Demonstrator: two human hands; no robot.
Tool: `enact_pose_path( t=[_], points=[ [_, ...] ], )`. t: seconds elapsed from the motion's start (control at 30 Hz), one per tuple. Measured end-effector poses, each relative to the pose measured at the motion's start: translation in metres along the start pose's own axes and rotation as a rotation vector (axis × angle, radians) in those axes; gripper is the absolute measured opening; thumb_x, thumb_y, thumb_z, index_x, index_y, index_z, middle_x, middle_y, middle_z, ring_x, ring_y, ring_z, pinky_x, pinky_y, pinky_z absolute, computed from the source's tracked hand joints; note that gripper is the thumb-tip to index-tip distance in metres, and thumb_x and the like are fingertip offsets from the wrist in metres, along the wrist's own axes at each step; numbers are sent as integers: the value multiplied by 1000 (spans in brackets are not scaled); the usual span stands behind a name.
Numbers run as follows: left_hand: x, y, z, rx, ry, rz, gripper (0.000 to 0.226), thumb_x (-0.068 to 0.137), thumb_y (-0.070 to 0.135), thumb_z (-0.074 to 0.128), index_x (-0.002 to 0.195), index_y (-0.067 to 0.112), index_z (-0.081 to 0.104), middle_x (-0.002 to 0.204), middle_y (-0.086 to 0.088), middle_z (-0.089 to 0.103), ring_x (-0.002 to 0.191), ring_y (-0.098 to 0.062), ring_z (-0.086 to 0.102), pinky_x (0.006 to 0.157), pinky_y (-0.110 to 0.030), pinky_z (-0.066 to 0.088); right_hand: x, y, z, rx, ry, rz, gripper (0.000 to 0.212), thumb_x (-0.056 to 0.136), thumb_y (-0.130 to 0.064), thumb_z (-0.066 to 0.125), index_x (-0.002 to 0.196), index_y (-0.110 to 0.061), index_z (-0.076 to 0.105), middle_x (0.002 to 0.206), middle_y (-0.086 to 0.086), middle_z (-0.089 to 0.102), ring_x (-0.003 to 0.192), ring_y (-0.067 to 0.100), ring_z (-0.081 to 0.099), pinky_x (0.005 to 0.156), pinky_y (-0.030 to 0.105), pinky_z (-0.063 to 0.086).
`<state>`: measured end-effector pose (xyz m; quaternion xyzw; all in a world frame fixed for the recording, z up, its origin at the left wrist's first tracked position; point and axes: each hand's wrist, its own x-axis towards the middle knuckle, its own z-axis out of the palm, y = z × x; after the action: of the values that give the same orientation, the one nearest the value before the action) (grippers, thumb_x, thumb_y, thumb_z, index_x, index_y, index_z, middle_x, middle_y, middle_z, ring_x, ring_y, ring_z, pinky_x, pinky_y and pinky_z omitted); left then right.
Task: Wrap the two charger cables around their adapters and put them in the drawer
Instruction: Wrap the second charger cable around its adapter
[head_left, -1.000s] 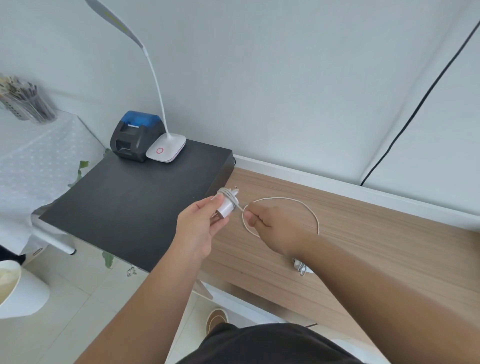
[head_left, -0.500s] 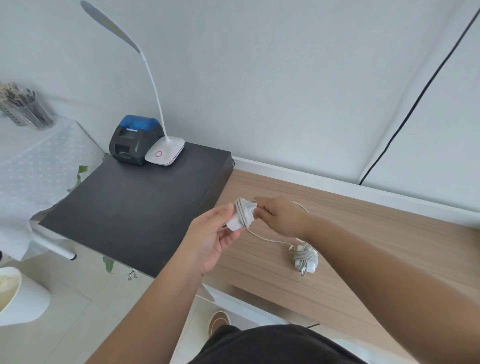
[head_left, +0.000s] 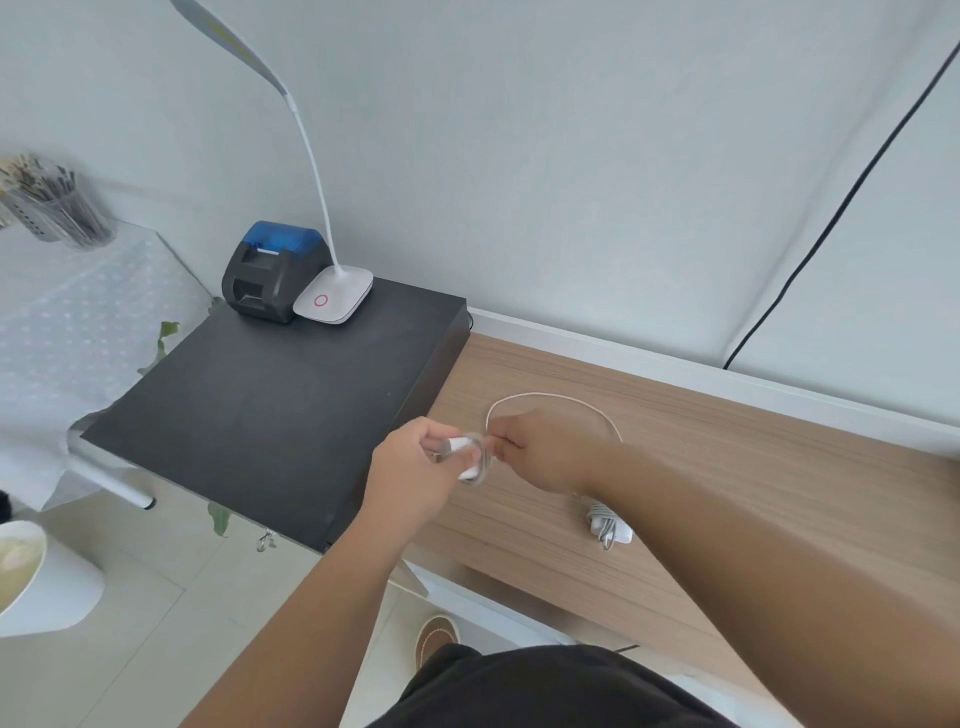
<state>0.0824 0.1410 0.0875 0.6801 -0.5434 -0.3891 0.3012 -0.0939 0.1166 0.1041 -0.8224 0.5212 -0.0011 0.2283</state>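
Over the wooden bench (head_left: 727, 467), the left hand (head_left: 415, 475) has its grip clamped on a white adapter (head_left: 467, 457), blurred. The right hand (head_left: 545, 449) pinches its cable (head_left: 550, 397), looping behind. A 2nd wrapped adapter (head_left: 610, 525) lies on the bench beside the right forearm.

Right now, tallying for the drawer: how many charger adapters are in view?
2: one adapter gripped in the left hand; one wrapped adapter lying on the wooden desk.

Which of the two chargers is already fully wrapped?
The charger lying on the wooden desk by the right forearm: its cable is bundled around it. The one in the left hand trails a loose cable loop.
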Motion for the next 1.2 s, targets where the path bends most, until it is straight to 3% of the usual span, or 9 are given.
enact_pose_path(
  t=[0.07,0.13,0.2,0.4,0.53,0.63,0.87,1.07,1.2],
  points=[
    [4,-1,2,-181,48,-37,17,78,31,78,92,27,69,97,3,67,81,-15,69,65,-26,53,-4,-4,6,131,47,16,26,102,-32,34,83,-18,45,68,-2,50,65,19,48,54,30,32],
    [3,4,6,-340,90,-47,16,78,26,79,91,24,70,99,-3,69,82,-21,71,69,-32,60,-6,-8,14,280,121,38,25,101,-31,36,82,-19,46,72,3,55,70,25,53,64,39,45],
    [5,7,9,-402,152,-32,16,77,23,80,90,26,71,97,-1,69,87,-22,70,75,-38,61,-8,-11,20,353,170,62,23,101,-31,36,83,-21,46,74,5,57,72,27,54,71,44,49],
    [9,12,11,-459,201,29,17,72,34,80,87,38,73,93,8,71,90,-24,70,81,-46,59,-12,-18,26,400,319,64,25,101,-33,34,93,-15,49,70,4,56,69,30,55,66,43,49],
    [9,18,14,-617,238,-36,20,73,31,79,93,32,74,99,1,72,95,-24,70,83,-45,58,-12,-25,28,429,375,57,23,102,-32,34,94,-16,48,61,-2,48,64,29,51,63,41,46],
    [11,23,10,-823,253,-138,19,83,15,75,102,15,70,103,-6,69,96,-22,70,73,-31,59,-14,-28,35,447,390,56,24,102,-32,35,91,-16,48,58,-4,45,64,32,52,62,41,45],
    [4,30,-11,-1134,131,-330,11,89,16,68,99,10,70,97,-4,72,79,-10,71,61,-22,58,-16,-20,44,491,302,45,23,102,-35,35,84,-25,45,62,1,51,58,18,46,64,39,46],
    [-10,23,-9,-1114,-95,-350,16,90,22,65,98,9,71,87,-1,75,72,-7,72,57,-19,57,-10,-11,37,446,218,35,24,102,-36,36,83,-26,47,70,0,55,65,16,50,68,34,45],
    [-12,11,-19,-921,-251,-247,20,87,23,65,101,10,73,93,-5,75,76,-12,70,60,-21,58,-5,4,17,224,177,-14,24,99,-40,36,89,-24,51,72,2,59,65,18,51,63,31,43]
  ],
)
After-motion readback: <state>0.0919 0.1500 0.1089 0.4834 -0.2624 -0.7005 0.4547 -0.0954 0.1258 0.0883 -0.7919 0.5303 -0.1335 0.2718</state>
